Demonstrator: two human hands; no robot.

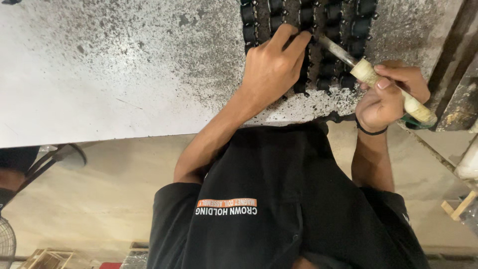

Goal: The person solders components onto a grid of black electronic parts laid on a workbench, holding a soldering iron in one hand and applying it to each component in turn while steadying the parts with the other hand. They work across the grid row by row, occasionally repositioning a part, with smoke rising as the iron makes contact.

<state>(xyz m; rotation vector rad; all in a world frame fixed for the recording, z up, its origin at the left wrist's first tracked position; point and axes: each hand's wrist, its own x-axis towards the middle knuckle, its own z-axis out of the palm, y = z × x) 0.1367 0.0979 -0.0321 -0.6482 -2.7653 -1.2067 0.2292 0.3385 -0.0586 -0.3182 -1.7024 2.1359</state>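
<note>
We see our left hand (pixel 271 67) reaching forward onto a grid of small black cylindrical parts (pixel 318 30) laid in rows on a grey, speckled worktable (pixel 124 74), near its front edge and toward the upper right of the view. The left fingers (pixel 294 37) lie close together, their tips pressed down on 1 of the black parts in the upper rows; whether they pinch it or only steady it, we cannot tell. Our right hand (pixel 388 94) sits just to the right of the grid, past the table's edge, and is closed around the pale, wrapped handle of a rod-shaped tool (pixel 371 74). The thumb lies along the top of the handle and the other fingers curl beneath it. The tool's darker metal shaft slants up and to the left, and its tip meets the black parts just beside the left fingertips. A thin black band (pixel 371 131) circles the right wrist. Below the hands hangs a black shirt (pixel 298 199) with short sleeves. The tabletop is darkest with sooty specks around the parts and paler to the left. At the lower left stand a fan (pixel 7 244) and part of a chair (pixel 55 159) on a pale floor (pixel 99 199).
</note>
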